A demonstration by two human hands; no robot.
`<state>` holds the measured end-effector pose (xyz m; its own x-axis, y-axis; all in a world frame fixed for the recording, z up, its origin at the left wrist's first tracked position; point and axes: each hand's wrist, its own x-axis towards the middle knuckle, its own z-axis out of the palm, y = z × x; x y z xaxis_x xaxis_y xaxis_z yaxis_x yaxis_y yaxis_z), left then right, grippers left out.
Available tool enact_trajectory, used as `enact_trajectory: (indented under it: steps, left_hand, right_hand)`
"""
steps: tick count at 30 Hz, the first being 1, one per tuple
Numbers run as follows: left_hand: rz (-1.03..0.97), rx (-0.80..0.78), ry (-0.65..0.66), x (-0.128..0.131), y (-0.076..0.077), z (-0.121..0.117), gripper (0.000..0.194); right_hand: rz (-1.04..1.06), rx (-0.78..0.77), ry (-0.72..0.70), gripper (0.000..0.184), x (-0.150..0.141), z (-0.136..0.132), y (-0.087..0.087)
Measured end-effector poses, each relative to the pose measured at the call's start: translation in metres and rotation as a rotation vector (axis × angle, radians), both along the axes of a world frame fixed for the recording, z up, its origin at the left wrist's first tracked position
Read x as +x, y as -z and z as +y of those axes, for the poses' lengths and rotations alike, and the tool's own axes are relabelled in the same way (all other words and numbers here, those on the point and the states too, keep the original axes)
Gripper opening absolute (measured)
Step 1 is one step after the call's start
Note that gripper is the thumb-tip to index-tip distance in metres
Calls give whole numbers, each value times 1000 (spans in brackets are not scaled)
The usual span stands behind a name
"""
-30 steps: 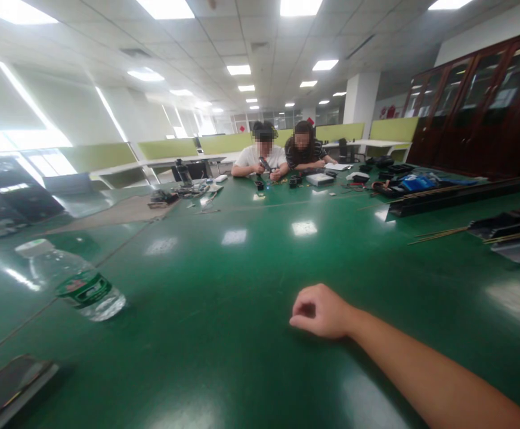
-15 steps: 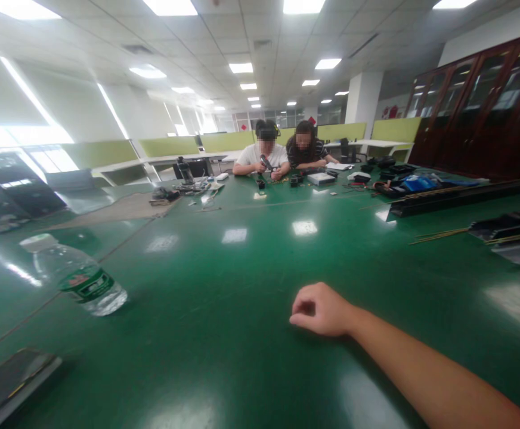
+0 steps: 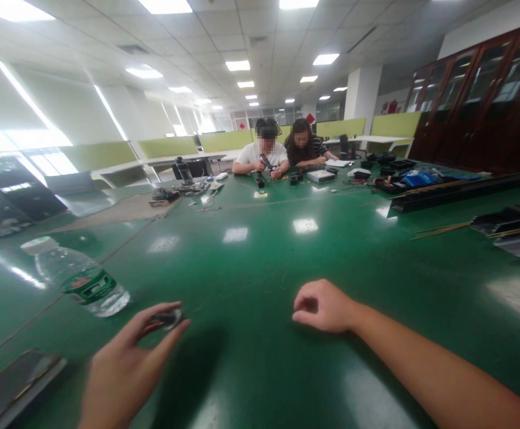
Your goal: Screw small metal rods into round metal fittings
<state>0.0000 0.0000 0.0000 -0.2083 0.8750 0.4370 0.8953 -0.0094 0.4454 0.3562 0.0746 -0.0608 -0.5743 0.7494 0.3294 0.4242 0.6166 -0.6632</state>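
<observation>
Between its thumb and fingers, my left hand (image 3: 130, 363) pinches a small round dark object (image 3: 168, 319) with a shiny greyish rim; its exact kind is too blurred to tell. The hand is over the green table (image 3: 242, 280), casting a shadow to its right. My right hand (image 3: 325, 305) rests on the tabletop, its fingers curled into a loose fist. Nothing shows in the hollow between thumb and forefinger. Beyond my left hand a clear water bottle (image 3: 79, 280) with a green label and white cap appears tilted in the view.
A dark flat object (image 3: 16, 387), perhaps a phone, lies at the near left. Two people (image 3: 262, 152) sit across the table amid small parts. Black metal rails (image 3: 457, 193) and thin brass-coloured rods (image 3: 441, 230) lie at the right. Cloth (image 3: 112, 213) covers part of the far left.
My left hand has come into view from the bottom left, holding the small round object. My right hand stays in its place, still curled.
</observation>
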Motion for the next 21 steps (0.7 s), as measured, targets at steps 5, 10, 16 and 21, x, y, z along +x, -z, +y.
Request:
enact_trajectory:
  steps: [5, 10, 16, 21]
  left_hand:
    - [-177, 32, 566, 105, 16, 57, 25]
    - [-347, -78, 718, 154, 51, 82, 25]
    - [-443, -92, 752, 151, 60, 74, 30]
    - [-423, -44, 767, 149, 59, 72, 26]
  right_hand:
    - [10, -17, 70, 21, 5, 1, -3]
    - [7, -82, 55, 14, 3, 2, 1]
    - [26, -152, 22, 21, -2, 2, 6]
    - [65, -167, -9, 19, -1, 0, 3]
